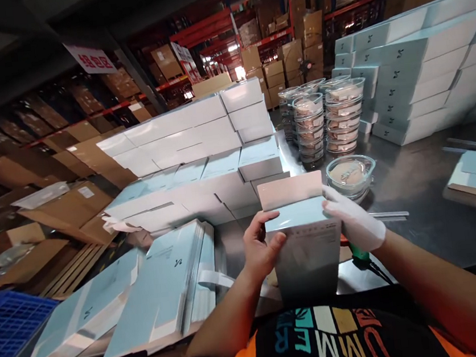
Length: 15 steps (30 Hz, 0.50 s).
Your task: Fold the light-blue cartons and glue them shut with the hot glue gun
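A pale blue carton (307,256) stands upright before me, one white end flap (291,189) raised on its far side. My bare left hand (263,247) grips its left edge, thumb on the near face and fingers over the top corner. On the right side, my right hand (357,219) wears a white glove and holds the carton's top corner with its fingertips. Just beyond that hand sits a clear oval container (351,174) with a lid. Partly hidden behind the right wrist is a green-handled tool (359,253) with a dark cord.
Flattened blue cartons (159,285) lie in stacks at the left. White boxes (181,133) form a wall ahead, with more stacked boxes (411,78) at the right. Several clear containers (310,127) are piled at the back of the metal table (421,198). A blue crate (14,327) is at far left.
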{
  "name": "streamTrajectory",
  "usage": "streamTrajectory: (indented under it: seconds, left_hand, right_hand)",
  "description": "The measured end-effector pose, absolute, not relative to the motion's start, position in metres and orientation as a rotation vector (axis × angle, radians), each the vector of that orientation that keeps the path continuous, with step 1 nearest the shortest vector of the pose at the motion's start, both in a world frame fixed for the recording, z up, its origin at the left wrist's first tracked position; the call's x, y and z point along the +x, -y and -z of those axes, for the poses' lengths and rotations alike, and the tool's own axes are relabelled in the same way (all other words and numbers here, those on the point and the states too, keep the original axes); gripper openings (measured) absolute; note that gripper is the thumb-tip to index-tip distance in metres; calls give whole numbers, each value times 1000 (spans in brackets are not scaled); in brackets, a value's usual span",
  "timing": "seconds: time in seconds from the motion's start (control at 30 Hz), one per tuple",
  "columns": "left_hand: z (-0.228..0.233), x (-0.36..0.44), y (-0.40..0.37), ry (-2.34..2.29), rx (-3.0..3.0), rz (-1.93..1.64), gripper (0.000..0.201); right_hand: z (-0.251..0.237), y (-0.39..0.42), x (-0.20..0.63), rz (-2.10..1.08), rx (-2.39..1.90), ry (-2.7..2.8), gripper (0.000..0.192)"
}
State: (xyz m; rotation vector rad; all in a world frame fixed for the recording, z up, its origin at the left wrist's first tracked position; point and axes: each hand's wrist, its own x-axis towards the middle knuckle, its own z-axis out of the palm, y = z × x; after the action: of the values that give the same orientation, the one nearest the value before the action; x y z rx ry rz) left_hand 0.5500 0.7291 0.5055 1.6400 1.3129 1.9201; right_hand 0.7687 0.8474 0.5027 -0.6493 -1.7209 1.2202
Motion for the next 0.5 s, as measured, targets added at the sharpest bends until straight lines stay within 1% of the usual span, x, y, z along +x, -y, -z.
streamTrajectory:
  seconds: [0.07, 0.13, 0.17, 0.2, 0.23, 0.27, 0.33, 0.37, 0.43, 0.47, 0.5]
  left_hand:
    - [-503, 551, -731, -1286, 1720, -1920, 58]
    - [-498, 549, -734, -1216, 1759, -2005, 51]
    - [-496, 547, -735, -1149, 1769, -2063, 48]
    - [-494, 544, -735, -1075, 1785, -2109, 46]
    - [-492, 540, -736, -1013, 1823, -2124, 45]
    - [-492, 536, -736, -975, 1889, -2104, 41]
    - [-498, 524, -734, -968, 2081, -1990, 27]
    - [-504, 517, -732, -984, 2167, -1925, 19]
    - [-523, 505, -729, -1042, 2307, -1745, 12]
    - [-536, 501, -728, -1088, 2382, -1614, 13]
    - [-549, 499, -726, -1144, 2470, -1448, 18]
  right_hand:
    - [-514, -843, 760, -1262, -526, 1752, 48]
    - [-514, -841, 760, -1241, -396, 1792, 56]
    - [-510, -841, 763, -1191, -345, 1827, 62]
    - [-504, -841, 767, -1117, -304, 1862, 64]
    - [-498, -841, 770, -1025, -267, 1893, 59]
    - [-492, -839, 773, -929, -227, 1914, 50]
    - [-484, -834, 777, -771, -121, 1932, 32]
    - [-482, -831, 777, -714, -77, 1939, 30]
    - [-483, -823, 773, -591, -56, 1963, 36]
    - [-486, -819, 770, -513, -64, 1985, 40]
    - [-489, -816, 766, -428, -73, 2012, 45]
